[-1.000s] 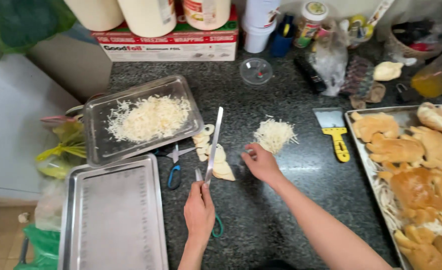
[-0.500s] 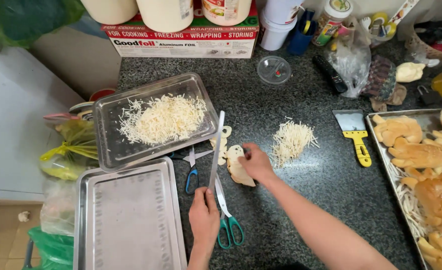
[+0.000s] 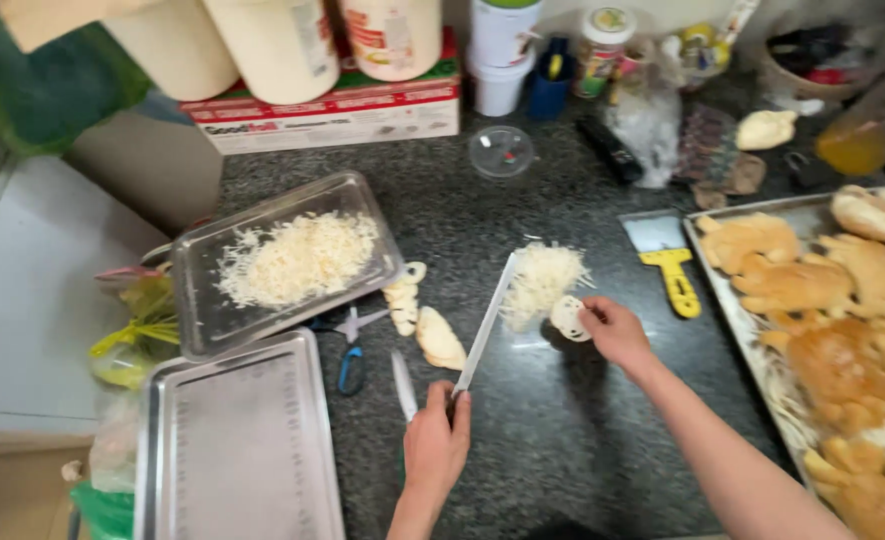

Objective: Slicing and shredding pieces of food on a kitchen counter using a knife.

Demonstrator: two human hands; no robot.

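Knife [image 3: 486,322] sits gripped by its handle in left hand [image 3: 436,440]; right hand [image 3: 614,330] pinches a thin lotus slice [image 3: 567,317] (likely brittle, light) at its edge.

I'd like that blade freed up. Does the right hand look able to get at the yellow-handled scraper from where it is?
Probably yes: the scraper lies on bare counter just beyond the right hand, nothing between, though that hand holds a lotus root slice.

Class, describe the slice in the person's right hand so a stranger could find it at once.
Start at the dark stone counter and find the shredded pile near its middle. Beside it, the right hand pinches a pale round slice; unlike nearby pieces, it is pierced with holes.
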